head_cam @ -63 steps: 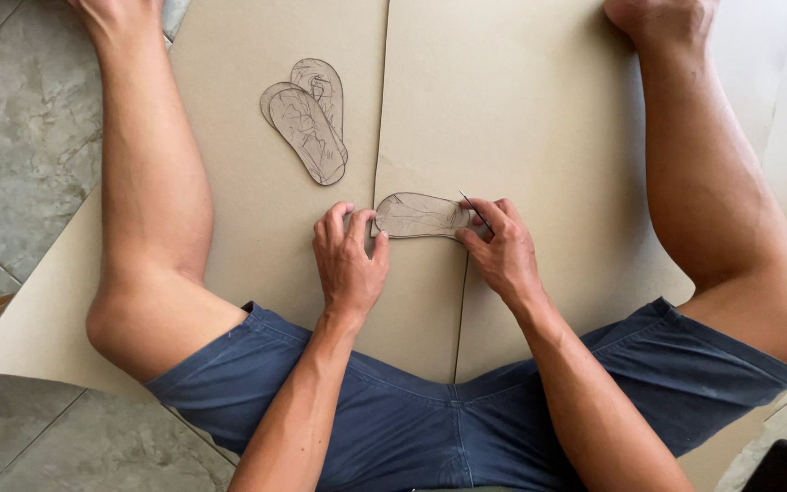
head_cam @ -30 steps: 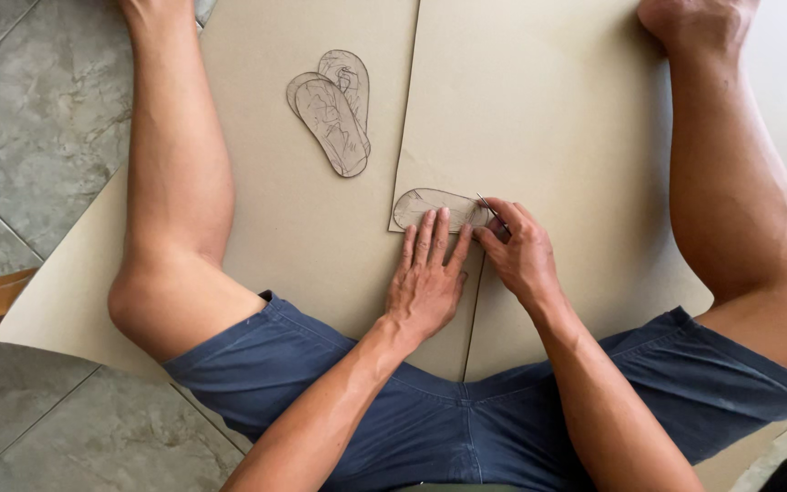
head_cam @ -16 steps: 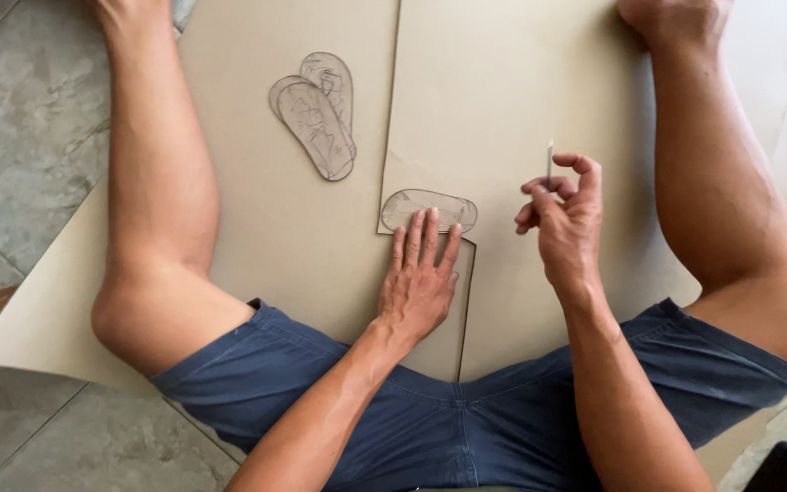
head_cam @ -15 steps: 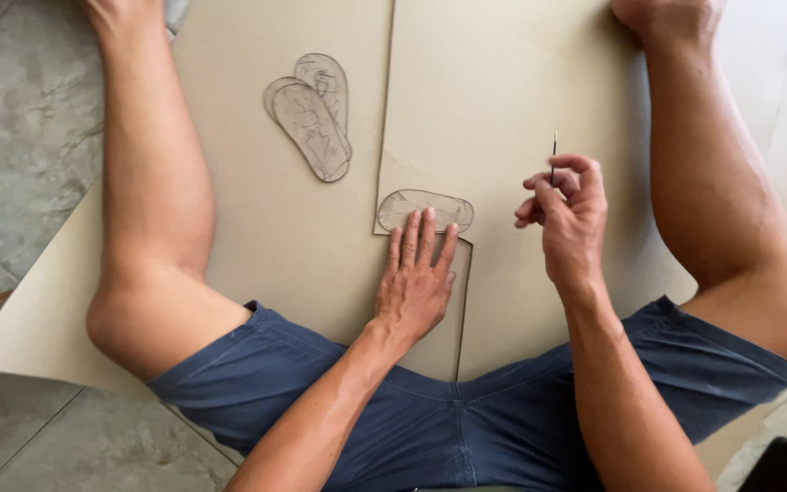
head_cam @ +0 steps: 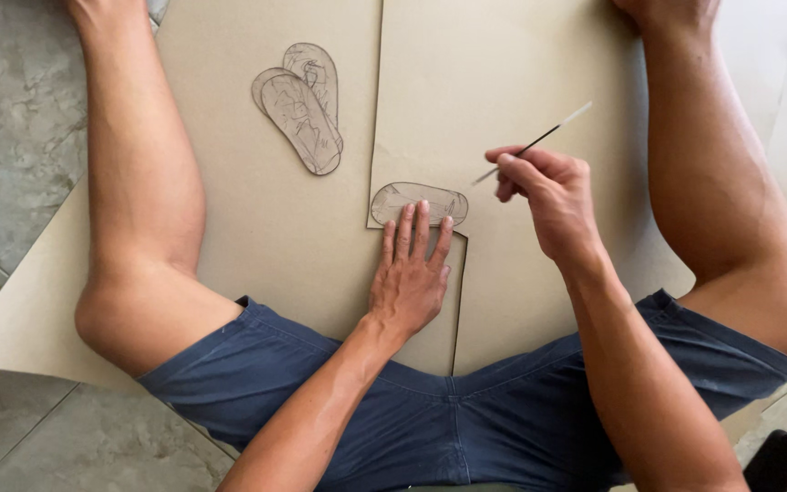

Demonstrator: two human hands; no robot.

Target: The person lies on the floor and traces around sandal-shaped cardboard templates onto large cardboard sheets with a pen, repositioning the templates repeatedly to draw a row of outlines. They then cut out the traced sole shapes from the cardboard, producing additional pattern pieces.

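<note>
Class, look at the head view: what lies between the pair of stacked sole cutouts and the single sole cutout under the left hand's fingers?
Only bare cardboard sheet separates the stacked sole cutouts from the single sole cutout; the head view shows this.

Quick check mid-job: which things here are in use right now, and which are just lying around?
In use:
left hand, flat on the sole-shaped template
right hand, holding a thin pointed tool
upper cardboard sheet

Lying about:
two cut-out sole shapes
dark object at bottom right
</note>
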